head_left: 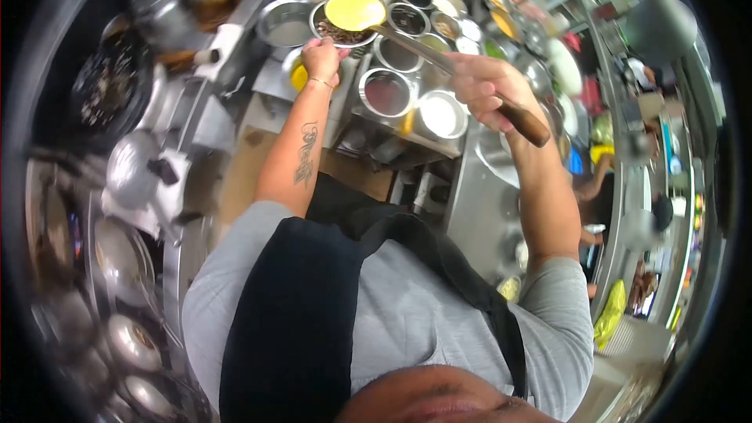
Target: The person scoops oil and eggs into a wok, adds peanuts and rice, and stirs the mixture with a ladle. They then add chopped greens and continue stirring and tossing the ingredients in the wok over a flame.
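Black apron (298, 321), soft cloth, lower frame. Right hand (486, 90), centre right: grip closed round ladle (354, 9); brown wooden handle, steel shaft, round cup of smooth yellow liquid, top centre. Left hand (321, 59): grip pinching rim of round metal bowl (337, 33) holding dark bits, under the cup. Round steel tubs (388, 92) on the surface (470, 204): one reddish, one white; farther contents blurred.

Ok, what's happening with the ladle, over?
Right hand shut on ladle, yellow liquid inside. Left hand at dark-filled tin. Open tins crowd close by.
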